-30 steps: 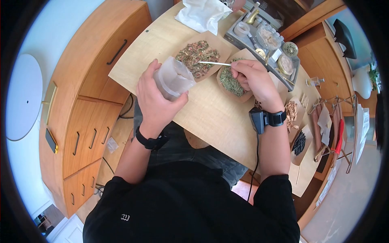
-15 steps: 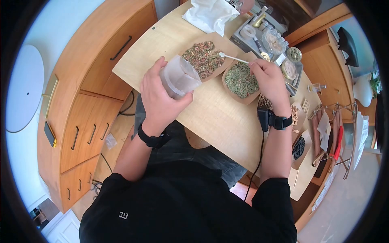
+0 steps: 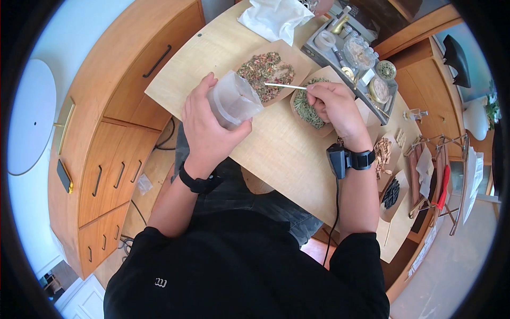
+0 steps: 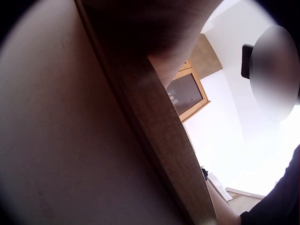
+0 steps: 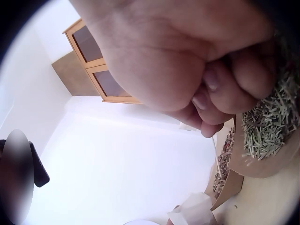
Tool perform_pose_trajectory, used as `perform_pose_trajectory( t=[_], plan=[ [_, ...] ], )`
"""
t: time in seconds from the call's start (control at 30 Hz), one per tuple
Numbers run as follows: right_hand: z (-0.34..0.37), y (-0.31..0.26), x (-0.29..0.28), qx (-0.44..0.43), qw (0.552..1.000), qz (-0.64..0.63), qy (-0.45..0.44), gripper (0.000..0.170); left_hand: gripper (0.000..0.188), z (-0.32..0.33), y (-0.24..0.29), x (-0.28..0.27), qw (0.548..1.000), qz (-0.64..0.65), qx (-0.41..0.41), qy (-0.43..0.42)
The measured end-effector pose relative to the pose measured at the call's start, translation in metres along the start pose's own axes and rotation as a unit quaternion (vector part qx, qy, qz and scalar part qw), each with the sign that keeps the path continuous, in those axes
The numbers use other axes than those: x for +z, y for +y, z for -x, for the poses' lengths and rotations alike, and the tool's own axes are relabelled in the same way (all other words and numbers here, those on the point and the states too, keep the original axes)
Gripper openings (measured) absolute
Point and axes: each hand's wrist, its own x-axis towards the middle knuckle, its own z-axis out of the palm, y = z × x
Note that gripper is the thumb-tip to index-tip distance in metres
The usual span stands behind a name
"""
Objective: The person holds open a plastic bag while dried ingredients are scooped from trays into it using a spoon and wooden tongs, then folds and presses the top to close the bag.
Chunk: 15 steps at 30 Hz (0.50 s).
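My left hand (image 3: pixel 210 127) grips a translucent pouch (image 3: pixel 234 101) from the side, thumb and fingers round it, its mouth open upward. My right hand (image 3: pixel 334 103) pinches the handle of a thin white spoon (image 3: pixel 287 86). The spoon's tip reaches over the mixed dried herbs (image 3: pixel 273 66), which lie in a brown paper tray (image 3: pixel 297 56); the bowl blends into the herbs in this view. Below the right hand, grey-green needle-like dried herb (image 5: pixel 269 126) fills a second paper tray (image 5: pixel 262 168). In the right wrist view the other fingers curl into the palm.
A white bag (image 3: pixel 276 18) lies at the table's back edge. The grey tray (image 3: pixel 385 114) behind holds jars and small tools. More paper trays with wood-like chips (image 3: pixel 382 157) and black sticks (image 3: pixel 391 194) stand at the right. A cable (image 3: pixel 334 218) hangs from the right wrist camera.
The right hand moved right, lifting the spoon over the tray edge with its bowl showing, then came back left and down to the mixed herbs. The left hand keeps holding the pouch.
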Motion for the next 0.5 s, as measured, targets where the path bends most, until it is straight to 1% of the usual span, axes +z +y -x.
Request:
perform_pose_trajectory(
  t=[0.07, 0.17, 0.3, 0.33, 0.37, 0.4, 0.47, 0.5],
  plan=[
    [0.001, -0.001, -0.004, 0.003, 0.999, -0.045, -0.029, 0.033, 0.11, 0.0, 0.0, 0.0, 1.0, 0.002, -0.003, 0.001],
    [0.009, -0.01, -0.004, -0.003, 0.998, -0.046, -0.03, 0.033, 0.11, 0.0, -0.001, 0.0, 1.0, 0.0, -0.003, 0.004],
    [0.019, -0.017, 0.009, -0.033, 0.999, 0.001, -0.025, 0.032, 0.11, 0.001, -0.001, 0.0, 1.0, 0.0, -0.005, 0.001],
    [0.022, -0.018, 0.014, -0.119, 0.986, 0.112, -0.034, 0.032, 0.11, 0.001, -0.001, 0.0, 1.0, -0.002, -0.002, 0.001],
    [0.023, -0.018, 0.016, -0.203, 0.953, 0.22, -0.041, 0.032, 0.11, 0.001, -0.001, 0.0, 1.0, -0.001, -0.002, 0.001],
    [0.024, -0.018, 0.014, -0.203, 0.953, 0.22, -0.04, 0.032, 0.11, 0.001, -0.001, 0.0, 1.0, 0.001, -0.004, 0.001],
    [0.023, -0.02, 0.003, -0.205, 0.951, 0.225, 0.055, 0.032, 0.11, 0.001, -0.002, 0.0, 1.0, 0.004, -0.007, 0.002],
    [0.021, -0.018, 0.0, -0.205, 0.951, 0.227, 0.054, 0.032, 0.11, 0.001, -0.002, 0.001, 1.0, 0.005, -0.005, 0.005]
  ],
)
